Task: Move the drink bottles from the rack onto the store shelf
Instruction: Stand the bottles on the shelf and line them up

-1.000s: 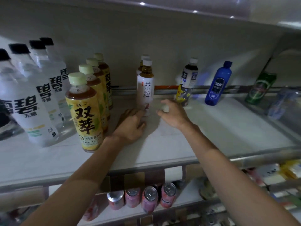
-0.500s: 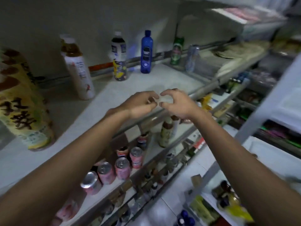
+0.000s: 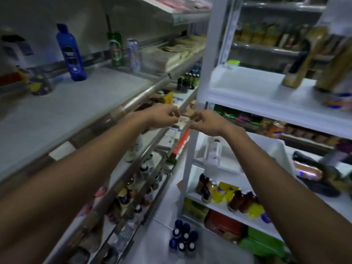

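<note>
My left hand (image 3: 162, 117) and my right hand (image 3: 206, 123) hover side by side in mid-air, fingertips almost meeting, fingers loosely curled and holding nothing. They hang just past the front rail of the grey store shelf (image 3: 76, 103), where a blue bottle (image 3: 71, 54) stands at the back. To the right is the white rack (image 3: 247, 92). A clear bottle (image 3: 213, 151) stands on its middle level, below my right hand. Blurred amber bottles (image 3: 302, 60) stand on its upper level, and brown and yellow bottles (image 3: 238, 199) on a lower one.
A green can (image 3: 116, 48) and a silver can (image 3: 134, 54) stand behind the blue bottle's right. Lower store shelves (image 3: 148, 168) hold several small bottles and cans. A pack of blue-capped bottles (image 3: 182, 239) sits on the floor between shelf and rack.
My view has swung right, from the tea bottles on the store shelf to the white rack. Both hands left the shelf surface and moved right together, still holding nothing.
</note>
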Demonstrator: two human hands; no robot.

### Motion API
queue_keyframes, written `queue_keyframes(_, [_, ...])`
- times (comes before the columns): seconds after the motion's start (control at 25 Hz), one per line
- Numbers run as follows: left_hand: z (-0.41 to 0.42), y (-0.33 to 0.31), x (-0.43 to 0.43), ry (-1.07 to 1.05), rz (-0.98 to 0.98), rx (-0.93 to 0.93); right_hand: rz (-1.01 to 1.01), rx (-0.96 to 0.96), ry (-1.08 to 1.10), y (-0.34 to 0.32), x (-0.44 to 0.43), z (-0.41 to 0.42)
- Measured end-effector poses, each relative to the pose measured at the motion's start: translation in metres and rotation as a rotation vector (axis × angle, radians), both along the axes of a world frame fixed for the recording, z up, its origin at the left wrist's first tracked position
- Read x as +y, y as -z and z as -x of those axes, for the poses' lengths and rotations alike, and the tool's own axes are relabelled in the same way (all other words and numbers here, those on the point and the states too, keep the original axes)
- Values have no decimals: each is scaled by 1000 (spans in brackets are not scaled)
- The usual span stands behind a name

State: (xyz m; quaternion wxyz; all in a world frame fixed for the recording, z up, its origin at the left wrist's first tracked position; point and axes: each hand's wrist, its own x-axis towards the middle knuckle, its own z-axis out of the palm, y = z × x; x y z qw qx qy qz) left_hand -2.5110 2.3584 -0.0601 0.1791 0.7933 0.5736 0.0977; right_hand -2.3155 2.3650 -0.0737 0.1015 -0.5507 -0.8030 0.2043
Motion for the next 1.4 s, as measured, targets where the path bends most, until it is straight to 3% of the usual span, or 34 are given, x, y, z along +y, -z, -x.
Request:
queue_keyframes(0.28, [-135,29,-1,124,96,85,119,9,151,28,-19,-122])
queue_keyframes(0.6, [-216,62,0,135,172,88,227,-79,128,56,-24,-200])
queue_keyframes(0.92, [-207,95,18,46,191,79,329,-41,79,97,8,-203])
queue_keyframes(1.16, [-178,129,63,68,233,140,601,29,201,149,60,-194])
queue_keyframes(1.4, [-169,166,95,299,-2,229,731,152,297,192,98,-168])
